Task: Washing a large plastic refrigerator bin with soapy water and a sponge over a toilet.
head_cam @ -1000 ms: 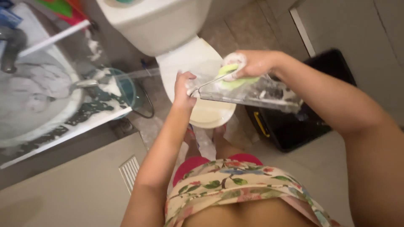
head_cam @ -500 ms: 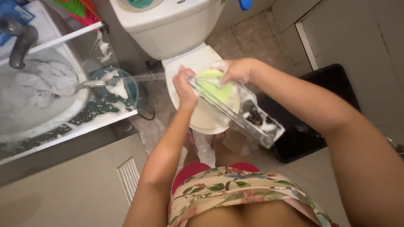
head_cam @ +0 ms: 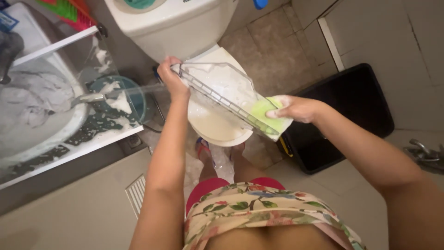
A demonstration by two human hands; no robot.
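Above the toilet seat (head_cam: 217,127), one clear plastic tray (head_cam: 221,92) is held tilted in the air, its upper end toward the tank (head_cam: 171,25) and its lower end toward the person. One left hand (head_cam: 172,76) is closed around the tray's upper corner. One right hand (head_cam: 296,109) is closed on a single green sponge (head_cam: 268,116), pressing it against the tray's lower end; foam covers the sponge and the fingers. Soap suds streak the tray's inner face. The tray thus spans between the two hands, touching both.

Below it sits the one white toilet, lid down. Just right of the toilet, on the tiled floor, stands one black bin (head_cam: 344,111), near the right forearm. Left of the toilet, a round teal basin (head_cam: 132,95) holds foam. Further left, one sink (head_cam: 32,109) is full of suds, set in a dark counter (head_cam: 99,125) whose front edge carries scattered foam; a tap (head_cam: 8,53) stands at the sink's far edge.
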